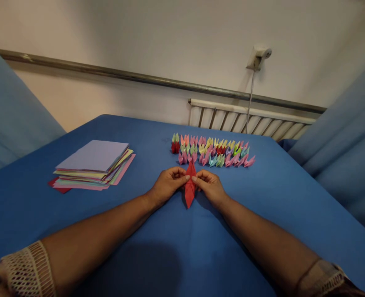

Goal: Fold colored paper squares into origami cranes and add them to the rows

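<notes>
Between my two hands is a red folded paper [189,194], long and narrow with pointed ends, held over the blue tabletop. My left hand [169,183] pinches its left side, thumb on top and fingers curled behind. From the right, my right hand [211,186] grips it the same way, and the two thumb tips almost meet at its middle. Just beyond the hands stand rows of small folded paper cranes [216,150] in pink, yellow, green, blue and red. The fingertips behind the red paper are partly hidden.
A stack of coloured paper sheets [92,156], lilac on top, lies at the left of the blue-covered table [145,255]. Behind the table are a radiator [231,116], a wall pipe [133,77] and a socket with a plugged cord [256,58]. Blue curtains [349,136] hang at both sides.
</notes>
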The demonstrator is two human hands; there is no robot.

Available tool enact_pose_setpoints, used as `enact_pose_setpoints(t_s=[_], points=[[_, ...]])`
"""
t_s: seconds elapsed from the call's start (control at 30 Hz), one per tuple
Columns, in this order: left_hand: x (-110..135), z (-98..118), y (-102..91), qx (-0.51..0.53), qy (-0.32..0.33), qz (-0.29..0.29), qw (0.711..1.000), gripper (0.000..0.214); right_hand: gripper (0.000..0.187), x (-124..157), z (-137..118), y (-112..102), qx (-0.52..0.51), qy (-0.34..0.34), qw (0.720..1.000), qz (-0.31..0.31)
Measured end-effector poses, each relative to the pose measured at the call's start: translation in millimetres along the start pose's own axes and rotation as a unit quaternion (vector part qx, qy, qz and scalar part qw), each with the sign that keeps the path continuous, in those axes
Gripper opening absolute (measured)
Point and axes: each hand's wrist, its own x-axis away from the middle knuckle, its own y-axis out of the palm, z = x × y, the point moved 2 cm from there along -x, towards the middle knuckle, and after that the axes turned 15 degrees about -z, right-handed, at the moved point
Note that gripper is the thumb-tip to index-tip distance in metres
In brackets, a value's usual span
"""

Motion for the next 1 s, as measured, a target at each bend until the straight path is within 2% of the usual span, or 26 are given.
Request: enact_pose_setpoints(t_s=[0.17, 0.4, 0.57, 0.73, 0.87, 1.0], points=[[0.5, -0.4, -0.2, -0.005, 0.004, -0.017, 1.0, 0.025, 0.032, 2.4, -4.7, 1.4, 0.01, -0.003, 1.0, -0.01], [-1.2, -2.3, 0.4, -0.012, 0.01, -0.027, 1.0, 0.027, 0.034, 0.5, -3.3, 1.9, 0.014, 0.013, 1.0, 0.021], [-2.2, -3.3, -0.6, -0.019, -0.006, -0.032, 0.999, 0.023, 0.033, 0.8, -1.9, 1.1, 0.009, 0.001, 1.0, 0.008], [-3.5, -6.7, -3.3, -0.022, 0.015, 0.0, 1.0, 0.024, 0.034, 0.4, -0.2, 0.8, 0.019, 0.002, 1.0, 0.015], [-3.6, -8.0, -5.1, -0.099, 0.05, 0.024, 0.993, 0.019, 0.035, -0.3, 2.1, -0.8, 0.042, 0.004, 0.998, 0.04], [-1.6, -5.9, -1.6, -0.153, 0.056, -0.018, 0.986, 0.012, 0.034, 0.6, 4.9, -2.8, 0.091, -0.02, 0.994, 0.051]])
